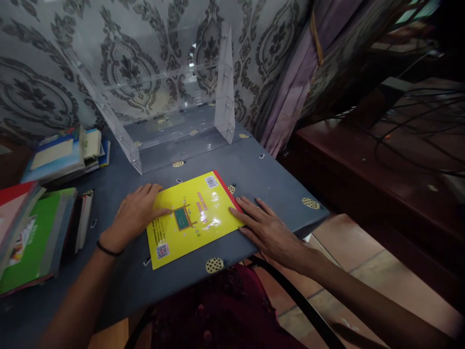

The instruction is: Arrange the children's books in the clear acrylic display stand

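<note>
A dark red garment (214, 310) shows just below the near edge of the table (276, 189). On the table a yellow book (189, 223) lies flat and slightly turned, between the person's hands. The left hand (132, 213) rests at its left edge, thumb spread from the other fingers and reaching onto the cover. The right hand (269, 230) lies over the right edge, fingers loosely spread. Beyond stands a clear rack (225, 92); stacked books (43, 237) lie leftward.
</note>
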A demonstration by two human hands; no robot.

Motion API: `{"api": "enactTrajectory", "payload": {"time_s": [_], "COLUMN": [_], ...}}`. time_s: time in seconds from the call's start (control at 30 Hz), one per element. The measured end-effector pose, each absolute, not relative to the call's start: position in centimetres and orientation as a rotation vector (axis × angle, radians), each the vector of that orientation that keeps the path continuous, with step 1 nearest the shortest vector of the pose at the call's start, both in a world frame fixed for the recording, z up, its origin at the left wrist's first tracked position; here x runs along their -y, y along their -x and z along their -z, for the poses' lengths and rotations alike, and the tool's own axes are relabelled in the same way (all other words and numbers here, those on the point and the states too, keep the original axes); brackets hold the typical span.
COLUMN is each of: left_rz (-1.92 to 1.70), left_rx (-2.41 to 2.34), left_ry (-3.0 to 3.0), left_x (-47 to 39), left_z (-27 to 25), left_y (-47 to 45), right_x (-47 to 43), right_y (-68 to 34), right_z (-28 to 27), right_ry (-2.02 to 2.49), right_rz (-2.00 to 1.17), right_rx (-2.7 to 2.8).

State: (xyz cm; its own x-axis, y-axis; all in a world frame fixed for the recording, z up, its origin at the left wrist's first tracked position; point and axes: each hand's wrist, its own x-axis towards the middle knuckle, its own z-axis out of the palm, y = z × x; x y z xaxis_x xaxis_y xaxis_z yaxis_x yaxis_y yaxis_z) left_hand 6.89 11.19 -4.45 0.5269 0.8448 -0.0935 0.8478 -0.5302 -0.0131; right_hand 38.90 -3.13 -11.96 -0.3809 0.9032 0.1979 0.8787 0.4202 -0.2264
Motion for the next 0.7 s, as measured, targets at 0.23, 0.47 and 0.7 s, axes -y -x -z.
{"api": "enactTrajectory", "payload": {"time_s": [0.23, 0.47, 0.7], "left_rz": [0.164, -0.019, -0.412], "left_rx": [-1.325, -1.457, -1.159], "left_ry": [-2.532, -2.966, -3.204], "left_x": [-13.7, -11.2, -6.5], "left_z": [4.7, -0.6, 0.0], "left_y": [-6.6, -7.4, -4.7], "right_x": [3.0, -2.0, -6.4], "right_y": [-38.7, -38.7, -38.0], "right_z": [11.8, 11.0, 8.5], "right_ry": [1.524, 1.513, 1.373], "right_rz": [-0.208, -0.325, -0.339], "right_rx": [2.288, 2.237, 2.062]}}
